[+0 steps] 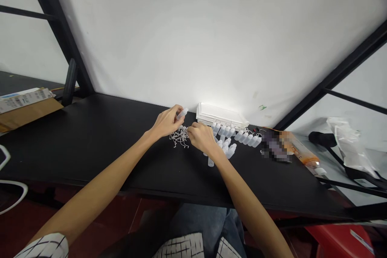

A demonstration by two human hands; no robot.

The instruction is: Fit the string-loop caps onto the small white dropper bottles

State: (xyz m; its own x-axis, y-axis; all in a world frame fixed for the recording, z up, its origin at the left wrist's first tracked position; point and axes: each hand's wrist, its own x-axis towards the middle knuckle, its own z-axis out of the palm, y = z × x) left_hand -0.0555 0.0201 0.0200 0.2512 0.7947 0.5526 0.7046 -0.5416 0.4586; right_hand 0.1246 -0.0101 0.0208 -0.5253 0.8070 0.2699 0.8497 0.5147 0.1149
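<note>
On black tabletop [90, 137] | left grip [167, 121] clasping bottle [181, 114] | right grip [201, 135] unclear | white stack [222, 113] behind, more bottles [231, 151] alongside

Jeans [208, 222]: faded blue, denim-like cloth, creased.
Shirt [183, 246]: white, thin dark lines crossing in an open check; two separate portions visible against the jeans, the broader to the left.
Left sleeve [45, 246]: short, matching white check, well left of the jeans.
Left forearm [99, 185], right forearm [248, 209]: bare, slender.
Left hand [166, 123], right hand [202, 135]: bare, beyond the jeans.
</note>
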